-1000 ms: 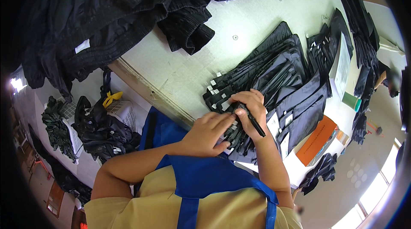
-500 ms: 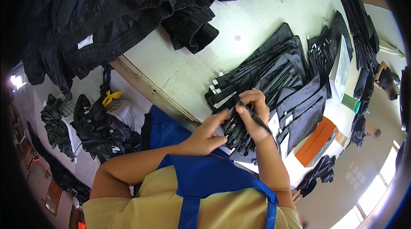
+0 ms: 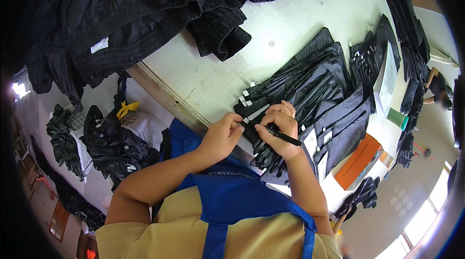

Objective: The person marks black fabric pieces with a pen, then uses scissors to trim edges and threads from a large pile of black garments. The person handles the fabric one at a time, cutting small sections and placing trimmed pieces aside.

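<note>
A black pen [image 3: 286, 138] is gripped in my right hand [image 3: 280, 130], its rear end sticking out past the palm towards the right. That hand rests over a fanned stack of black fabric pieces [image 3: 310, 80] on the table. My left hand [image 3: 220, 138] is at the stack's near left edge, thumb and forefinger pinched together beside the small white tags [image 3: 245, 93] there. What lies between those fingertips is too small to make out. My right fingers hide the pen's tip.
A heap of black gathered garments [image 3: 145, 12] covers the far left of the pale table [image 3: 193, 75]. At right are an orange box [image 3: 357, 161], a green roll [image 3: 397, 118] and white papers [image 3: 386, 77]. Baskets [image 3: 138, 126] with dark cloth stand at lower left. Another person [image 3: 438, 87] is at far right.
My left hand has moved forward to the stack's edge, its fingers going from apart to pinched. My right hand has shifted slightly left and lower, and the pen now lies flatter.
</note>
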Action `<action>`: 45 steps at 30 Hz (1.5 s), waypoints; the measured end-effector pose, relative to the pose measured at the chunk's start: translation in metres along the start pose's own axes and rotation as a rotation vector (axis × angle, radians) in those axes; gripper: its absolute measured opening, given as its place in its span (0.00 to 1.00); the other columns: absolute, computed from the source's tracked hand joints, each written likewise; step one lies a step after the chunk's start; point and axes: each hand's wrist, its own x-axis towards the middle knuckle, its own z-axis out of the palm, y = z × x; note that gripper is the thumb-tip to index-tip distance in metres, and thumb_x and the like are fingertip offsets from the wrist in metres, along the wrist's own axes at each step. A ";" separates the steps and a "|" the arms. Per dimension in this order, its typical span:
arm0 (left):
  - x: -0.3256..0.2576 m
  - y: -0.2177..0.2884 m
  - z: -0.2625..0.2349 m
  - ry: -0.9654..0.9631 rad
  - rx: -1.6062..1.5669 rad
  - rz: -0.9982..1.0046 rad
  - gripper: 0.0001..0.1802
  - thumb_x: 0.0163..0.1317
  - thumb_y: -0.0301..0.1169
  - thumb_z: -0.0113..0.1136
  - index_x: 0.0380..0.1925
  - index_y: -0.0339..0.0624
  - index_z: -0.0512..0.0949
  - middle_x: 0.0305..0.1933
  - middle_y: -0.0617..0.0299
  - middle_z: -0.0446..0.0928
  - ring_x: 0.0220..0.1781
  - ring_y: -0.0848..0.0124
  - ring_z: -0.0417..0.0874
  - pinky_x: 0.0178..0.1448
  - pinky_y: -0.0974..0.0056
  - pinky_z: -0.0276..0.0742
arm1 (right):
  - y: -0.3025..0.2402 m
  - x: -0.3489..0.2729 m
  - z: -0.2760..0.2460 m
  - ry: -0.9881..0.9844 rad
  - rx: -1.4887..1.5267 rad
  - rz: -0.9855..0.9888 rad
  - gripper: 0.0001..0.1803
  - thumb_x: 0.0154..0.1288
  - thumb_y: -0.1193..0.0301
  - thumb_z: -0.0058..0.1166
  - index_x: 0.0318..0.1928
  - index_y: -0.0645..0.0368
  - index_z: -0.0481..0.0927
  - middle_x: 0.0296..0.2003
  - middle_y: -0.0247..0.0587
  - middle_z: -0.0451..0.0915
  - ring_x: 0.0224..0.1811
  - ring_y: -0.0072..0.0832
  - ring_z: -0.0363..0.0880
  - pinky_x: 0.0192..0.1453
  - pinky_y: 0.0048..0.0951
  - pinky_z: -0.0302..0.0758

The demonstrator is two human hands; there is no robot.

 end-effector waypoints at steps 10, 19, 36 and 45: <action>0.018 -0.005 0.000 -0.016 -0.099 -0.089 0.04 0.61 0.22 0.54 0.33 0.32 0.76 0.26 0.59 0.80 0.29 0.75 0.81 0.33 0.71 0.75 | -0.003 0.002 0.000 -0.056 -0.043 -0.038 0.09 0.42 0.73 0.69 0.22 0.54 0.78 0.28 0.33 0.76 0.41 0.29 0.75 0.66 0.45 0.55; 0.018 -0.009 0.002 -0.037 -0.160 -0.105 0.04 0.63 0.22 0.51 0.33 0.32 0.75 0.29 0.61 0.78 0.30 0.77 0.80 0.32 0.72 0.74 | -0.005 0.005 0.002 -0.030 -0.052 -0.056 0.08 0.45 0.73 0.67 0.22 0.54 0.78 0.23 0.29 0.76 0.40 0.29 0.75 0.63 0.44 0.58; 0.015 0.006 0.004 0.062 -0.091 0.160 0.05 0.59 0.22 0.59 0.34 0.36 0.73 0.34 0.57 0.77 0.29 0.73 0.77 0.31 0.70 0.72 | 0.012 -0.007 0.019 0.261 0.413 0.145 0.12 0.55 0.70 0.66 0.38 0.58 0.77 0.40 0.40 0.81 0.48 0.38 0.75 0.58 0.37 0.65; 0.041 0.017 0.002 0.026 -0.169 -0.089 0.08 0.66 0.25 0.54 0.41 0.33 0.76 0.23 0.63 0.77 0.20 0.81 0.74 0.25 0.74 0.69 | 0.005 0.005 0.011 0.250 0.135 0.062 0.10 0.44 0.77 0.69 0.28 0.57 0.80 0.31 0.35 0.79 0.41 0.32 0.76 0.50 0.32 0.67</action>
